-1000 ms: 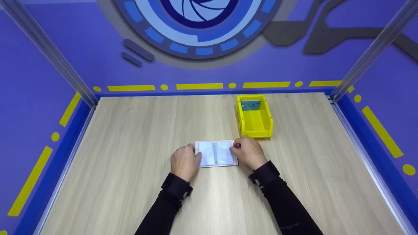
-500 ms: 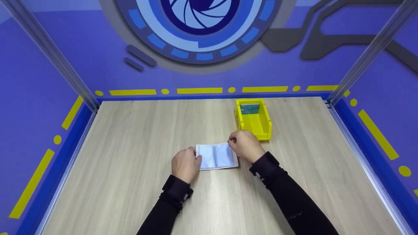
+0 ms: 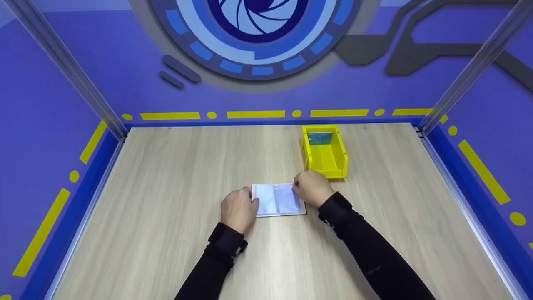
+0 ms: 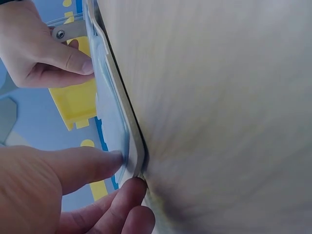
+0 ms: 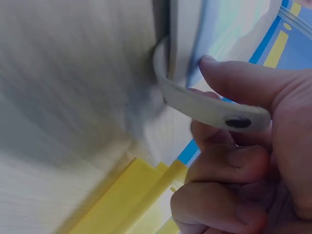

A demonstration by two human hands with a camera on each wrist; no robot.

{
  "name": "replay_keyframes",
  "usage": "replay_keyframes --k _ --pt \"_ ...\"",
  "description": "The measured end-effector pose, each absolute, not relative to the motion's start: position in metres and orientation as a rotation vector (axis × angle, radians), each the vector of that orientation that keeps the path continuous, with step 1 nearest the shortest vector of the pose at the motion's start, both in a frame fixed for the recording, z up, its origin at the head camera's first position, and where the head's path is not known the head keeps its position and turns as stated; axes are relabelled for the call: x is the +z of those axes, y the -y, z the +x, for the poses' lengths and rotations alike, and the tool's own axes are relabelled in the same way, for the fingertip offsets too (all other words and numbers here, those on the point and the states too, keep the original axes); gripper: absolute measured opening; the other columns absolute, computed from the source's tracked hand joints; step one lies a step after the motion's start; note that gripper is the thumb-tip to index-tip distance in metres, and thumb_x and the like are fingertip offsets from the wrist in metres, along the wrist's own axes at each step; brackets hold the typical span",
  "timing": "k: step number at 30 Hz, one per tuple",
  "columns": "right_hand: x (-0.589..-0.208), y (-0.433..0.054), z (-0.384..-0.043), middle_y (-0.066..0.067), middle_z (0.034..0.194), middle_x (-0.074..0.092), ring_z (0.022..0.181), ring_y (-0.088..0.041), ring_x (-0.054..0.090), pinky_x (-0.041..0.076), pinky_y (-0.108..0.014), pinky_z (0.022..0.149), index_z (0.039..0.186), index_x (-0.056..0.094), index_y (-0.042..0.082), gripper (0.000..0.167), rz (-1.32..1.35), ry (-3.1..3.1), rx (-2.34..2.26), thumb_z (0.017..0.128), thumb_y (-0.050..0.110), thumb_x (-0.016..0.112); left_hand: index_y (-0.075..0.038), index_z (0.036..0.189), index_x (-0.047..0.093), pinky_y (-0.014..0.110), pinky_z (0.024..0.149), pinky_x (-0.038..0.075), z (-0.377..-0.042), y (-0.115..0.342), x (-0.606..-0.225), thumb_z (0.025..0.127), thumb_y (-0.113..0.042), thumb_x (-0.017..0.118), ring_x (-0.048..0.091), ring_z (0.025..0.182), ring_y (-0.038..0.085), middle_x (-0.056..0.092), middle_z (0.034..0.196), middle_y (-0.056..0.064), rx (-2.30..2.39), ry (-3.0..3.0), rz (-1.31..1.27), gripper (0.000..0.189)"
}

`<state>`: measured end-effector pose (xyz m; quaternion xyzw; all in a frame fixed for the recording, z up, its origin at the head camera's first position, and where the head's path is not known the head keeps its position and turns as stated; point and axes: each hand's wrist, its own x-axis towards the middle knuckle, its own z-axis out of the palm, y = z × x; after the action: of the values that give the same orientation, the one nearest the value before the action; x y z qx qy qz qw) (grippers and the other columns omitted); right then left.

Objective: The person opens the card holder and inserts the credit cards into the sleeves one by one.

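Note:
A small card holder [image 3: 265,201] with clear plastic sleeves lies spread flat on the wooden table. My left hand [image 3: 238,210] pinches its left edge; in the left wrist view the thumb presses on the sleeves and the fingertips meet the edge of the cover [image 4: 130,131]. At the upper right corner, my right hand [image 3: 312,187] pinches the holder's sleeves, the thumb on the plastic and the other fingers curled. A pale strap with a dark snap [image 5: 200,107] curves out from the cover past the right fingers.
A yellow bin [image 3: 333,173] stands just beyond the right hand, and a teal card marked VIP [image 3: 320,138] leans against its back wall. Blue panels [image 3: 250,98] enclose the table [image 3: 187,166] at the back and sides.
My right hand rose a little with the right-hand sleeve, then came lower again, and the sleeve lies flatter now. The left hand has stayed on the left edge.

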<state>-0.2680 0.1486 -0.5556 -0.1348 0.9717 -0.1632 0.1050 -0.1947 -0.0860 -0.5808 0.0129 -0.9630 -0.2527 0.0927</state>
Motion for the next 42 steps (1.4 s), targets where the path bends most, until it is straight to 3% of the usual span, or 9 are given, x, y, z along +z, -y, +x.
replay_keyframes --k 11,19,31,38,42 --pt "-0.557 -0.152 -0.273 -0.006 0.084 0.070 0.079 -0.024 0.060 0.051 -0.041 0.078 0.090 0.075 0.008 0.013 -0.470 -2.861 -0.510 0.100 0.015 0.078 -0.008 0.090 0.077 0.047 0.066 0.055 -0.195 0.085 -0.581 0.093 -0.024 0.086 0.072 0.072 0.028 0.077 0.079 0.008 -0.747 2.857 0.040 0.019" --pt "-0.555 -0.154 -0.269 -0.011 0.096 0.081 0.086 -0.024 0.071 0.061 -0.047 0.088 0.102 0.086 0.002 0.014 -0.602 -2.895 -0.527 0.099 0.010 0.075 -0.008 0.088 0.077 0.044 0.063 0.054 -0.194 0.086 -0.582 0.093 -0.022 0.086 0.069 0.068 0.024 0.076 0.077 0.006 -0.742 2.846 0.031 0.017" --pt "-0.554 -0.158 -0.263 -0.007 0.090 0.079 0.076 -0.016 0.064 0.061 -0.041 0.079 0.106 0.089 0.008 0.013 -0.727 -3.021 -0.488 0.100 0.012 0.078 -0.008 0.090 0.079 0.044 0.064 0.055 -0.195 0.086 -0.580 0.093 -0.024 0.085 0.069 0.068 0.025 0.077 0.078 0.007 -0.744 2.848 0.041 0.017" --pt "-0.554 -0.158 -0.263 -0.006 0.088 0.075 0.077 -0.019 0.065 0.059 -0.041 0.077 0.101 0.086 0.006 0.012 -0.739 -3.026 -0.458 0.101 0.015 0.078 -0.008 0.093 0.079 0.044 0.065 0.055 -0.194 0.085 -0.580 0.094 -0.025 0.085 0.071 0.070 0.025 0.078 0.081 0.008 -0.744 2.869 0.053 0.018" --pt "-0.553 -0.157 -0.267 -0.004 0.081 0.068 0.072 -0.020 0.060 0.052 -0.037 0.070 0.089 0.078 0.008 0.016 -0.707 -2.996 -0.441 0.100 0.018 0.075 -0.007 0.095 0.081 0.044 0.066 0.056 -0.195 0.085 -0.581 0.094 -0.025 0.085 0.071 0.071 0.025 0.078 0.081 0.007 -0.748 2.859 0.040 0.019"
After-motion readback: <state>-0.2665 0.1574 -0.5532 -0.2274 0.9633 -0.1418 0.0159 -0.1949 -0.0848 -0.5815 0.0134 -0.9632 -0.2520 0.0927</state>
